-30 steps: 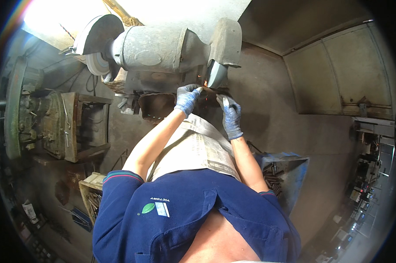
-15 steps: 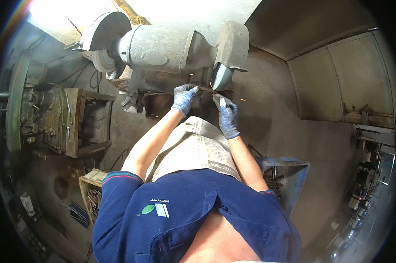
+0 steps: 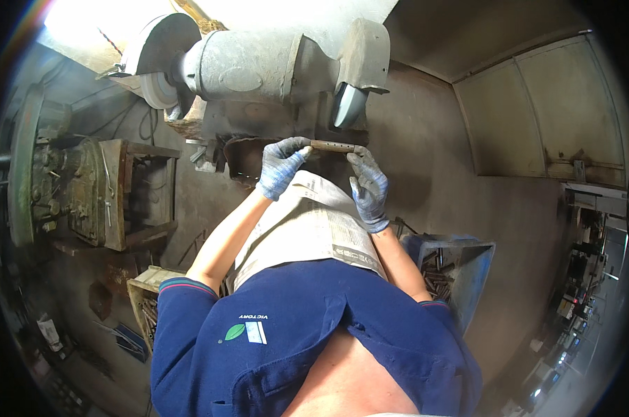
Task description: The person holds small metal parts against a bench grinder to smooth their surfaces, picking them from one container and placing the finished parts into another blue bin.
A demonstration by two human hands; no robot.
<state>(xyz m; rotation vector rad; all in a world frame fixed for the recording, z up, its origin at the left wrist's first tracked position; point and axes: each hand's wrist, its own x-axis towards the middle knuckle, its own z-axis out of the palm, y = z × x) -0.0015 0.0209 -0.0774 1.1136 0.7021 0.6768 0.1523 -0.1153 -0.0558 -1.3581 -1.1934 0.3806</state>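
A slim brownish metal bar with a row of small dark holes (image 3: 334, 146) lies crosswise between my hands, just below the bench grinder (image 3: 245, 69). My left hand (image 3: 284, 167), in a blue-and-grey work glove, pinches its left end. The gloved fingertips of my right hand (image 3: 369, 186) are closed at its right end. The grinder's right wheel (image 3: 351, 108) sits under a grey guard, a small gap above the bar. No sparks show there. Sheets of newspaper (image 3: 304, 226) cover my lap, below both hands.
At the grinder's left end is another wheel (image 3: 159, 90). A dark metal trough (image 3: 238, 156) sits below the grinder. Bins of metal parts flank me: a wooden one (image 3: 139, 285) at left, a blue-grey one (image 3: 478, 278) at right. Heavy green machinery (image 3: 78, 184) stands farther left.
The bar has come down and away from the right wheel, toward me. Sparks seen earlier are gone. The bar's holed side now shows, and my right hand has shifted its hold.
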